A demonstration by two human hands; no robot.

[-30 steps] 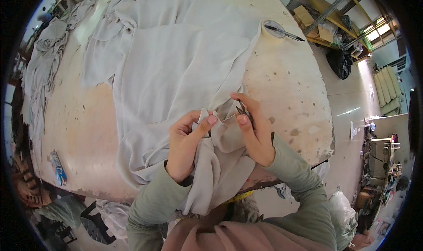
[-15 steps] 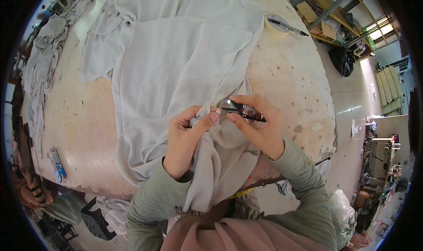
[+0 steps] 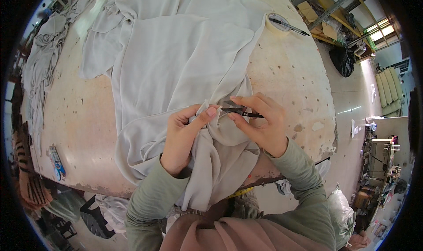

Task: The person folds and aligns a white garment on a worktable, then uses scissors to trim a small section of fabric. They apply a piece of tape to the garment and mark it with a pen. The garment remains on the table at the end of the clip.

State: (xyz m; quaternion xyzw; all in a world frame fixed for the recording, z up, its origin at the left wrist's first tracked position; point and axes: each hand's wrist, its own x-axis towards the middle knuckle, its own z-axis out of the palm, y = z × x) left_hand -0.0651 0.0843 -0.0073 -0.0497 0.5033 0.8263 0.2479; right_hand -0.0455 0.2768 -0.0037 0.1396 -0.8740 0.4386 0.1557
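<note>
Pen [image 3: 289, 27] sits on a round tape roll [image 3: 274, 29] beside soft, rumpled cloth [image 3: 176, 61]. Left fingers [image 3: 206, 116] pinch cloth, right fingers [image 3: 247, 102] grip black snips [image 3: 238, 112].

Cloth [image 3: 163, 65]: smooth, matt, creased. Snips [image 3: 231, 110]: metal blades. Table [image 3: 286, 79]: smooth, pitted top, near edge rough and chipped. Bag [image 3: 342, 62] beyond right edge: glossy plastic.

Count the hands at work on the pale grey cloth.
2: the left hand pinches the cloth; the right hand holds dark snips, blades beside the left fingertips. Both hands show, though some fingers are partly hidden.
</note>
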